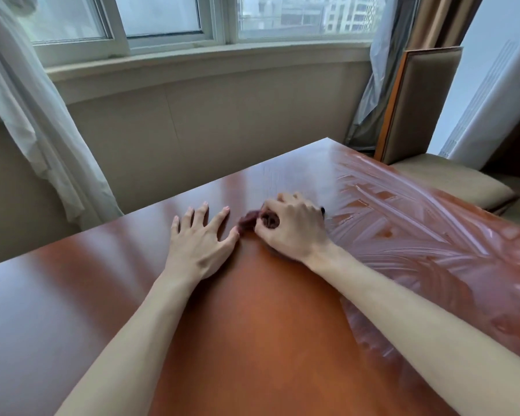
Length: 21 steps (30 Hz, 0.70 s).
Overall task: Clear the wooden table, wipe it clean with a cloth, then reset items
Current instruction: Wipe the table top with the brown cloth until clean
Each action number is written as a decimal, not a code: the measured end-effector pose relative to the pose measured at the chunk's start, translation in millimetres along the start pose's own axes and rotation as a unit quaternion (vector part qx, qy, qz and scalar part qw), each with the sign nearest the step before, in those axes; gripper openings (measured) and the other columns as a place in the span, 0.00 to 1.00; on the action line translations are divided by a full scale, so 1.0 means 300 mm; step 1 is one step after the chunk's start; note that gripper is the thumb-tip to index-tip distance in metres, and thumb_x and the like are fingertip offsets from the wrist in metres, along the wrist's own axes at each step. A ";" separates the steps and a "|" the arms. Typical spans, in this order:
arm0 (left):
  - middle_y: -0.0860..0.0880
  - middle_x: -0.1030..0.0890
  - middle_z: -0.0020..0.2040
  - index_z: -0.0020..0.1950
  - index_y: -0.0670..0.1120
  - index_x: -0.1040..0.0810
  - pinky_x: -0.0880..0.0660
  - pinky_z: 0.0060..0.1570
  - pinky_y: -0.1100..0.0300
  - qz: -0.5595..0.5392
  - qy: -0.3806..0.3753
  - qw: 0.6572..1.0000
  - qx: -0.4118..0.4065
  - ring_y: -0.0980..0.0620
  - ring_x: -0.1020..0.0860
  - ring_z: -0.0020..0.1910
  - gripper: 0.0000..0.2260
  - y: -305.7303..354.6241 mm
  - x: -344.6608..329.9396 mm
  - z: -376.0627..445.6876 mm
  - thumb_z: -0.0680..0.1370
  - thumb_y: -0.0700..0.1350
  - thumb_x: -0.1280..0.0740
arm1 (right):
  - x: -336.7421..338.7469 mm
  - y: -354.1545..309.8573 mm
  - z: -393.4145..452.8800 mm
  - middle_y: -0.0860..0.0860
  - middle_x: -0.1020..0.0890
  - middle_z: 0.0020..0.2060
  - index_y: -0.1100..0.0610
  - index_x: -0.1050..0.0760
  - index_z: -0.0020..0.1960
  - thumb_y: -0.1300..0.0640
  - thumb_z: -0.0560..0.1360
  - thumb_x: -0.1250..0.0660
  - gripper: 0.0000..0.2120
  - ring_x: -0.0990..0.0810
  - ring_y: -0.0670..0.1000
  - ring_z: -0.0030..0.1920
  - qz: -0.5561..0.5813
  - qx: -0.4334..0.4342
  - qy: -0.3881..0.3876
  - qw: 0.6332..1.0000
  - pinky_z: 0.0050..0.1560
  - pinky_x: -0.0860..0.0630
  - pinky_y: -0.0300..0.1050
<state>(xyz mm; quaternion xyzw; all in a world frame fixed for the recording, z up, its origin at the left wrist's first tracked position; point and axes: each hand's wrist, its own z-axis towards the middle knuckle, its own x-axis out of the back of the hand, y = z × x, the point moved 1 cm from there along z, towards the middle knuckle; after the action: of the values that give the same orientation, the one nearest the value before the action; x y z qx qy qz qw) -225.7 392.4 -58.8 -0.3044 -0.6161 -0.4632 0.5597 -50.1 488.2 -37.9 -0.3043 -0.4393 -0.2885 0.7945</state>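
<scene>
1. Currently mid-wipe: right hand [291,228] grips a bunched dark reddish cloth [251,220], fingers curled round it, pressing it onto the wooden worktop [267,325]
2. Cloth sits under and just left of the right hand, a wad poking out toward the left hand [203,238]; no clear long axis, it is balled up
3. Left hand lies flat on the worktop, fingers spread wide and straight, holding nothing; its thumb tip is just beside the cloth, may be touching, cannot tell
4. Key relation: wet streaks [418,229] cover the worktop to the right of the right hand; the surface left of the cloth and toward the near edge looks dry, so my guess is the next strokes go leftward, and the left hand lies in that path
5. Right hand is the one on the cloth, so it leads
6. No containers or items seen on the worktop; a chair [427,115] stands past its far right edge, window [174,22] behind
</scene>
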 end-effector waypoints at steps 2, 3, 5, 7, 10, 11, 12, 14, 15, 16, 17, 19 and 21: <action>0.47 0.47 0.83 0.81 0.63 0.45 0.55 0.78 0.43 -0.001 -0.005 1.000 -0.001 0.44 0.51 0.81 0.29 0.001 0.007 -0.005 0.80 0.68 0.51 | 0.067 -0.037 -0.161 0.45 0.21 0.43 0.46 0.19 0.46 0.38 0.71 0.36 0.14 0.22 0.54 0.47 0.004 0.026 0.016 1.000 0.46 0.28 0.47; 0.47 0.46 0.82 0.81 0.63 0.44 0.55 0.78 0.43 -0.003 -0.008 1.000 -0.003 0.44 0.51 0.81 0.28 0.001 0.009 -0.004 0.81 0.68 0.51 | 0.090 -0.046 -0.222 0.45 0.21 0.43 0.46 0.19 0.46 0.38 0.71 0.36 0.14 0.23 0.53 0.46 0.007 0.043 0.020 0.999 0.45 0.28 0.47; 0.46 0.45 0.82 0.81 0.62 0.43 0.55 0.78 0.42 -0.006 -0.011 1.000 -0.005 0.43 0.50 0.81 0.28 -0.001 0.010 -0.004 0.81 0.67 0.50 | 0.108 -0.052 -0.283 0.44 0.21 0.43 0.45 0.19 0.46 0.39 0.71 0.36 0.14 0.23 0.53 0.45 0.012 0.072 0.017 0.997 0.45 0.27 0.46; 0.46 0.44 0.82 0.80 0.62 0.43 0.54 0.78 0.42 -0.009 -0.002 1.000 -0.009 0.43 0.50 0.81 0.28 -0.003 0.002 -0.002 0.81 0.66 0.50 | 0.097 -0.034 -0.252 0.44 0.22 0.42 0.45 0.19 0.46 0.38 0.71 0.36 0.14 0.23 0.53 0.45 0.016 0.069 0.015 0.997 0.45 0.27 0.46; 0.47 0.45 0.82 0.81 0.62 0.44 0.54 0.78 0.43 -0.010 0.008 1.000 -0.011 0.44 0.51 0.81 0.28 -0.007 -0.005 0.000 0.81 0.67 0.50 | 0.037 0.008 -0.070 0.46 0.21 0.42 0.46 0.19 0.47 0.38 0.72 0.37 0.14 0.22 0.54 0.46 0.005 0.033 0.014 0.999 0.44 0.26 0.47; 0.48 0.45 0.82 0.81 0.62 0.44 0.54 0.78 0.43 -0.011 0.010 1.000 -0.011 0.45 0.51 0.81 0.28 -0.009 -0.007 0.004 0.81 0.67 0.51 | 0.003 0.029 0.013 0.47 0.21 0.42 0.47 0.19 0.47 0.39 0.72 0.36 0.15 0.22 0.55 0.47 -0.007 0.020 0.009 1.000 0.44 0.26 0.48; 0.48 0.45 0.82 0.80 0.63 0.44 0.54 0.79 0.44 -0.010 0.011 1.000 -0.012 0.45 0.51 0.81 0.29 -0.011 -0.010 0.006 0.80 0.68 0.53 | -0.032 0.050 0.094 0.48 0.20 0.43 0.48 0.19 0.47 0.39 0.73 0.37 0.15 0.21 0.57 0.48 -0.019 0.005 0.003 1.000 0.45 0.25 0.49; 0.50 0.45 0.82 0.80 0.64 0.44 0.55 0.79 0.45 -0.004 0.018 1.000 -0.007 0.46 0.51 0.81 0.32 -0.013 -0.016 0.013 0.77 0.70 0.56 | -0.109 0.088 0.255 0.50 0.20 0.45 0.49 0.19 0.48 0.39 0.73 0.38 0.16 0.21 0.59 0.50 -0.031 -0.021 0.000 0.999 0.46 0.26 0.50; 0.51 0.46 0.82 0.80 0.65 0.45 0.55 0.79 0.46 -0.001 0.022 1.000 -0.002 0.47 0.52 0.81 0.32 -0.013 -0.018 0.016 0.76 0.70 0.56 | -0.146 0.106 0.332 0.51 0.20 0.46 0.50 0.19 0.48 0.40 0.74 0.38 0.16 0.21 0.59 0.50 -0.030 -0.031 0.006 0.999 0.46 0.27 0.51; 0.51 0.46 0.82 0.80 0.65 0.46 0.55 0.79 0.46 0.003 0.025 1.000 0.001 0.48 0.52 0.81 0.32 -0.011 -0.020 0.020 0.75 0.70 0.57 | -0.181 0.121 0.409 0.52 0.20 0.46 0.50 0.19 0.48 0.40 0.74 0.38 0.16 0.21 0.60 0.51 -0.030 -0.040 0.016 0.999 0.45 0.29 0.51; 0.51 0.47 0.82 0.80 0.66 0.46 0.56 0.79 0.46 0.005 0.027 1.000 0.002 0.48 0.53 0.81 0.32 -0.009 -0.022 0.020 0.75 0.70 0.58 | -0.207 0.135 0.482 0.52 0.20 0.47 0.50 0.19 0.49 0.41 0.75 0.38 0.15 0.21 0.61 0.52 -0.031 -0.049 0.025 0.998 0.44 0.32 0.50; 0.52 0.49 0.83 0.80 0.66 0.48 0.57 0.79 0.46 0.005 0.024 1.000 0.002 0.49 0.55 0.81 0.32 -0.010 -0.022 0.013 0.75 0.70 0.58 | -0.247 0.147 0.606 0.54 0.20 0.49 0.51 0.19 0.51 0.42 0.76 0.38 0.15 0.22 0.62 0.54 -0.038 -0.064 0.027 0.997 0.44 0.35 0.50; 0.52 0.50 0.83 0.80 0.67 0.50 0.58 0.79 0.46 0.007 0.019 1.000 0.007 0.49 0.56 0.81 0.32 -0.006 -0.022 0.011 0.75 0.70 0.59 | -0.270 0.156 0.678 0.55 0.20 0.51 0.52 0.18 0.52 0.43 0.76 0.38 0.16 0.23 0.63 0.55 -0.041 -0.079 0.013 0.996 0.46 0.33 0.52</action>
<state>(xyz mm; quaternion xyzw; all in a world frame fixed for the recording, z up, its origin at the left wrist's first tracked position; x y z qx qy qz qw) -227.5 395.7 -65.5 -0.2960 -0.6065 -0.4601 0.5769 -158.8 683.9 -32.2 -0.3438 -0.4168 -0.3582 0.7614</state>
